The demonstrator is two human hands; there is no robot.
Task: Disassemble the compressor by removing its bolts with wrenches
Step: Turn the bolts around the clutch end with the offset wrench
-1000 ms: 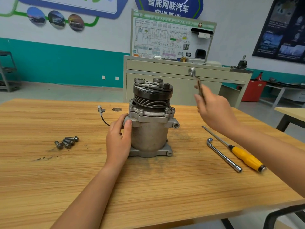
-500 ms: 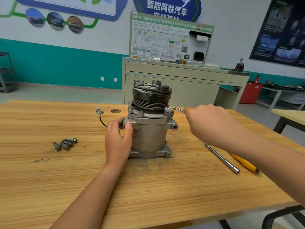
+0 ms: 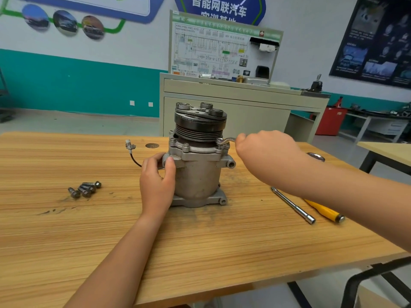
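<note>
Wrench [image 3: 228, 140] has dropped onto compressor's [image 3: 198, 174] bolt [image 3: 220, 142]; wall sign [image 3: 219, 10] reads "智能网联汽车".

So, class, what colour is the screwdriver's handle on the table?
The screwdriver handle is yellow with a dark end cap, seen in the head view.

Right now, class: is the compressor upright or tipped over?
Upright: the compressor stands on its base flange on the table, pulley uppermost.

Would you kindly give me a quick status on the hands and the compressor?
Left hand grips grey metal compressor. Right hand holds silver wrench set on its flange. Loose bolts lie left; nothing in the way.
</note>
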